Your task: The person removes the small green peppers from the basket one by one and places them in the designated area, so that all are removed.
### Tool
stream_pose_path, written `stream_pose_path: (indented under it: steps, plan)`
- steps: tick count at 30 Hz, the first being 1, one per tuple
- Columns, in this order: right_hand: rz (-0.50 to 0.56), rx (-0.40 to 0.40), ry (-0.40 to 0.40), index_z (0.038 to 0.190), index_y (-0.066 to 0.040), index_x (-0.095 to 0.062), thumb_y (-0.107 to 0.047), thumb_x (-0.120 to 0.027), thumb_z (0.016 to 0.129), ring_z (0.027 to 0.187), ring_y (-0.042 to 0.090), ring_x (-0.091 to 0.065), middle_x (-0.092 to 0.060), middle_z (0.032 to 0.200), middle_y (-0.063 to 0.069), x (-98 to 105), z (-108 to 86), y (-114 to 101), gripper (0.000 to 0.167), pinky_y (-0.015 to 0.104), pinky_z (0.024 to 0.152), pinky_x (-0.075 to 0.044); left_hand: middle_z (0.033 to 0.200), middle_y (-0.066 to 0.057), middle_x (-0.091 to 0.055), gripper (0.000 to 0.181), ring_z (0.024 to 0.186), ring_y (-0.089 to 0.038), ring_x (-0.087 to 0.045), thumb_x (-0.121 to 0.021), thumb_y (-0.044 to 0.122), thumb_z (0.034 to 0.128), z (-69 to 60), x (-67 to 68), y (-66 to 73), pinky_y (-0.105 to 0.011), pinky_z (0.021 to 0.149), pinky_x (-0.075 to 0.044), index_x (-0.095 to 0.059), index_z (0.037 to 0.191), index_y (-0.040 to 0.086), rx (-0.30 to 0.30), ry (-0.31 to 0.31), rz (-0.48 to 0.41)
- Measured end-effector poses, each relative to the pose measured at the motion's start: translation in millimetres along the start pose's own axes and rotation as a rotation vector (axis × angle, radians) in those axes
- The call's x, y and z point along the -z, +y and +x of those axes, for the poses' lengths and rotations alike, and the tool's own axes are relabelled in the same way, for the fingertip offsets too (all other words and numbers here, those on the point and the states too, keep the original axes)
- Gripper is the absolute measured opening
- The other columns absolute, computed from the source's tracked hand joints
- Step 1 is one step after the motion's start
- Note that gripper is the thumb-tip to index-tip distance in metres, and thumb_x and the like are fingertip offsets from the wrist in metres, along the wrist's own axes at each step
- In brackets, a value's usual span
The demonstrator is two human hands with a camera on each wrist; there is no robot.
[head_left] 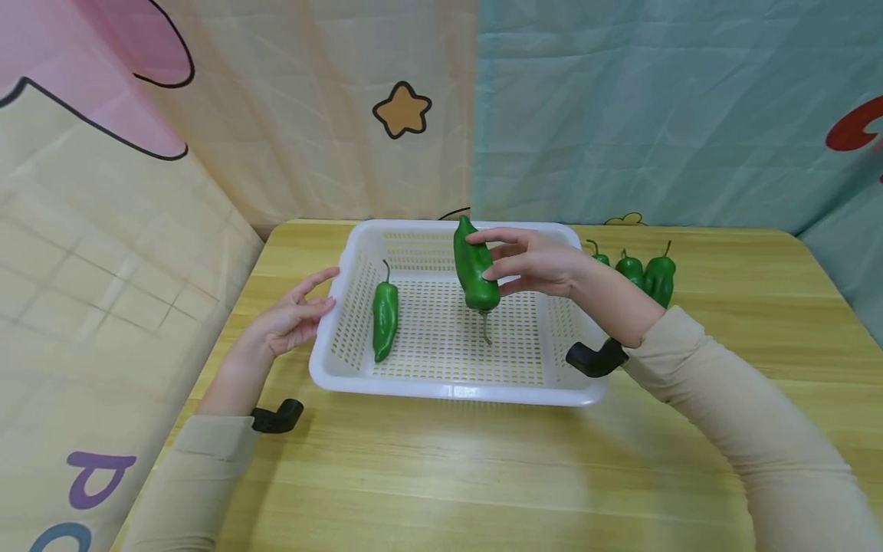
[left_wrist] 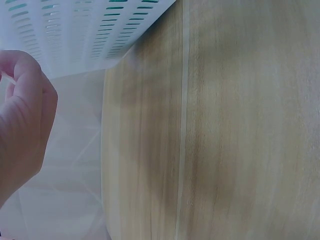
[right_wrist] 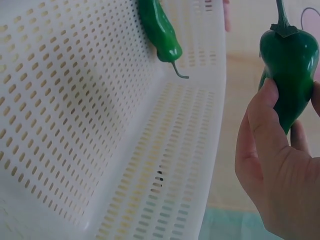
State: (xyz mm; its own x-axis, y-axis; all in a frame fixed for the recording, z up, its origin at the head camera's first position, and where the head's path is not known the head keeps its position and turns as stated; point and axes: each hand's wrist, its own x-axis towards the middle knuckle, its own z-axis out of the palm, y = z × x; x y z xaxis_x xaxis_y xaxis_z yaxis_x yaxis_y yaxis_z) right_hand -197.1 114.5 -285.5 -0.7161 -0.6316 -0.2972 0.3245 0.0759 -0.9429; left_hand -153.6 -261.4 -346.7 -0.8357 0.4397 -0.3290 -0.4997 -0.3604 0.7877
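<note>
A white perforated plastic basket (head_left: 441,389) stands on the wooden table, with one long green pepper (head_left: 385,320) lying in its left part, stem toward the back. Above the basket's middle, my right hand (head_left: 527,263) holds a second green pepper (head_left: 476,264) between thumb and fingers, stem pointing down toward me. The right wrist view shows that held pepper (right_wrist: 289,65) up close, gripped at its sides. My left hand (head_left: 293,316) touches the basket's left rim from outside with loosely bent fingers. In the left wrist view, the left hand (left_wrist: 22,120) is partly cut off beside the basket wall.
Several more green peppers (head_left: 658,277) sit on the table right of the basket, partly behind my right forearm. The wooden table (head_left: 428,468) extends in front and to the right. Printed fabric (head_left: 303,115) hangs behind and along the left side.
</note>
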Motion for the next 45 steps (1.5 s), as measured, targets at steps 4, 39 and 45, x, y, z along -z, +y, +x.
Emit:
stream_pose_path:
  steps: [4, 39, 45]
  plan:
    - [-0.008, 0.005, 0.005, 0.138, -0.010, -0.041, 0.010, -0.051, 0.087, 0.111, 0.033, -0.045, -0.038, 0.128, 0.019, 6, -5.6, 0, 0.056, 0.041, 0.081, -0.054, 0.100, -0.010, -0.064, 0.044, 0.090, -0.023, -0.065, -0.043, -0.004, 0.0957, 0.0, -0.7, 0.8, -0.036, 0.074, -0.056, -0.035, 0.130, 0.023, -0.001, 0.002, -0.003]
    - [0.013, 0.022, 0.078, 0.128, -0.021, -0.049, 0.004, -0.056, 0.088, 0.105, 0.024, -0.055, -0.041, 0.125, 0.014, 49, -57.9, 4, 0.048, 0.040, 0.085, -0.052, 0.107, -0.010, -0.060, 0.048, 0.092, -0.024, -0.065, -0.045, -0.005, 0.0948, 1.3, -0.3, -0.6, -0.038, 0.074, -0.056, -0.032, 0.133, 0.022, 0.004, 0.012, -0.005]
    - [0.019, 0.032, 0.089, 0.125, -0.024, -0.054, 0.005, -0.057, 0.088, 0.104, 0.024, -0.055, -0.042, 0.123, 0.014, 56, -64.6, 8, 0.047, 0.042, 0.084, -0.053, 0.108, -0.011, -0.058, 0.049, 0.092, -0.024, -0.065, -0.044, -0.005, 0.0951, 1.5, 0.1, -0.6, -0.038, 0.074, -0.056, -0.031, 0.134, 0.022, 0.003, 0.008, -0.010]
